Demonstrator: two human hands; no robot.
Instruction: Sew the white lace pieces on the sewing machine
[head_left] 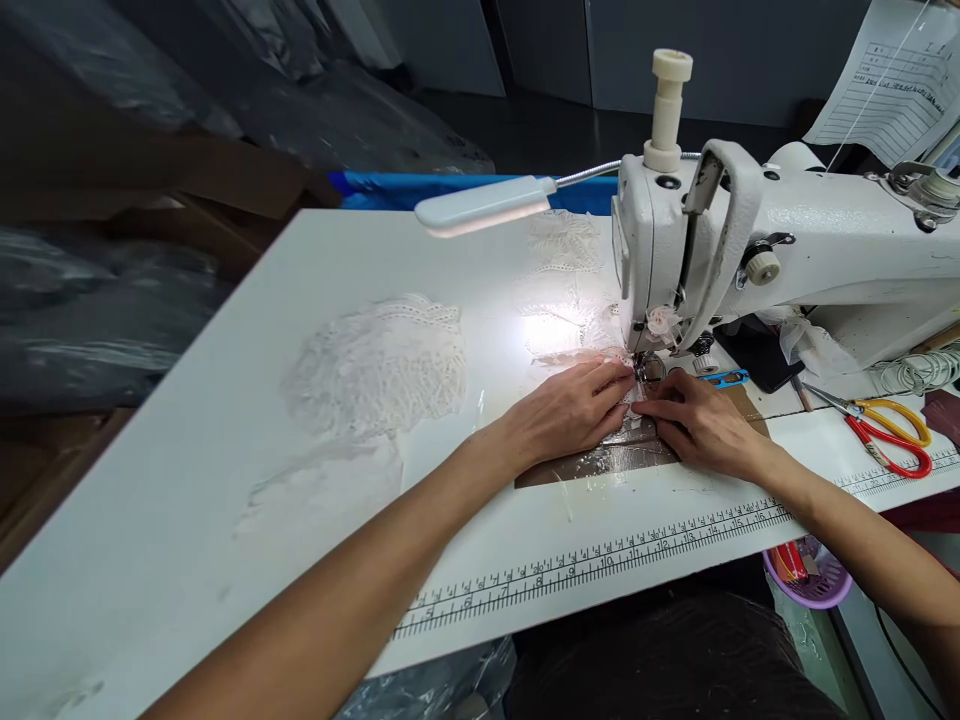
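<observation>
Pinching the small lace piece (632, 397) flat with both the left hand (571, 408) and right hand (701, 420), fingertips meeting just near of the presser foot (646, 368), piece lying directly between them.

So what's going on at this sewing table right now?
A person sits at a white sewing machine and presses a small piece of white lace flat with both hands just in front of the needle. The left hand and right hand meet fingertip to fingertip over it. A lamp lights the spot. More lace lies to the left on the table, and red and yellow scissors lie to the right.
</observation>
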